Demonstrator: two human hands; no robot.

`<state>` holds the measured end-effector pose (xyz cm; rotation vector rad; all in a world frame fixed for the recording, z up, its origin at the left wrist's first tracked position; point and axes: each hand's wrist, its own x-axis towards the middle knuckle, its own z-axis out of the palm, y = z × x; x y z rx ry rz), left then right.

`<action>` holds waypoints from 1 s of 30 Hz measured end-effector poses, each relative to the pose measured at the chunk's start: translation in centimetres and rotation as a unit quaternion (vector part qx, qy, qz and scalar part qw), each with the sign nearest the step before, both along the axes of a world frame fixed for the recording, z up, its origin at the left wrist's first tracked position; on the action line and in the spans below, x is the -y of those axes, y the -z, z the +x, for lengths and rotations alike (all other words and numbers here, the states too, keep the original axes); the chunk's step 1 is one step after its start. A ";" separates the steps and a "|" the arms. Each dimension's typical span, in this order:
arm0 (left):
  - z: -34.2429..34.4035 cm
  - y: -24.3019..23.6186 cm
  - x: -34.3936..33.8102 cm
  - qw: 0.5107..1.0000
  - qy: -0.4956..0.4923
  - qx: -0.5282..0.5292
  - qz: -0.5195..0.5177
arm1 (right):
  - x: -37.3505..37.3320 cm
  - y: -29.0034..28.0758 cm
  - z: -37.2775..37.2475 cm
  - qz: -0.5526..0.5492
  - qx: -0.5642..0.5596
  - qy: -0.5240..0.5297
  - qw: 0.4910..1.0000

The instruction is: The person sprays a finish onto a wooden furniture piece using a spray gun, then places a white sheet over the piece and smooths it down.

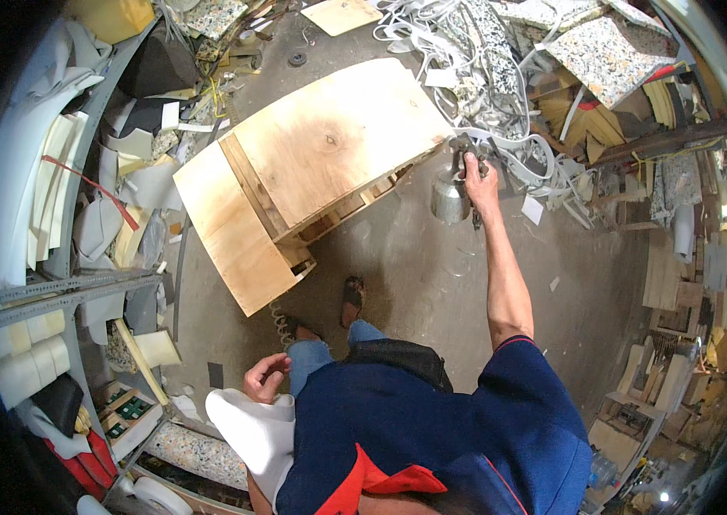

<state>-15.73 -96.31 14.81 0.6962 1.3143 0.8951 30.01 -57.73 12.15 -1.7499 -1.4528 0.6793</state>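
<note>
My right hand (481, 182) is stretched forward and closed around a spray gun (449, 196) with a metal cup hanging under it. The gun is beside the right end of a plywood furniture frame (329, 142), which lies on the floor with two flat panels facing up and a gap between them. Close to my body on the left, my left hand (267, 378) has loosely bent fingers and shows nothing in them. A white foam sheet (252, 433) drapes over my left forearm and hides most of it.
A coiled air hose (279, 324) hangs near the frame's lower corner. White strips and foam scraps (500, 94) pile up beyond the frame on the right. Metal shelving (63, 290) with foam pieces stands on the left. Wood offcuts (663, 300) line the right side.
</note>
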 end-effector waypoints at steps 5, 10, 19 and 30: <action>0.3 0.4 0.0 1.000 0.001 0.004 0.007 | -1.1 -1.8 0.7 -0.086 -0.193 -0.030 0.977; 0.5 1.0 0.4 1.000 -0.010 0.010 0.011 | -4.6 -1.0 0.8 -0.043 -0.073 0.026 0.996; 1.1 0.6 0.2 0.999 -0.030 -0.009 -0.005 | -10.9 -0.8 -0.2 -0.009 -0.013 0.016 1.000; 1.0 0.7 -0.5 0.999 -0.025 -0.015 0.017 | -10.1 -3.1 -3.0 -0.063 -0.005 0.004 0.998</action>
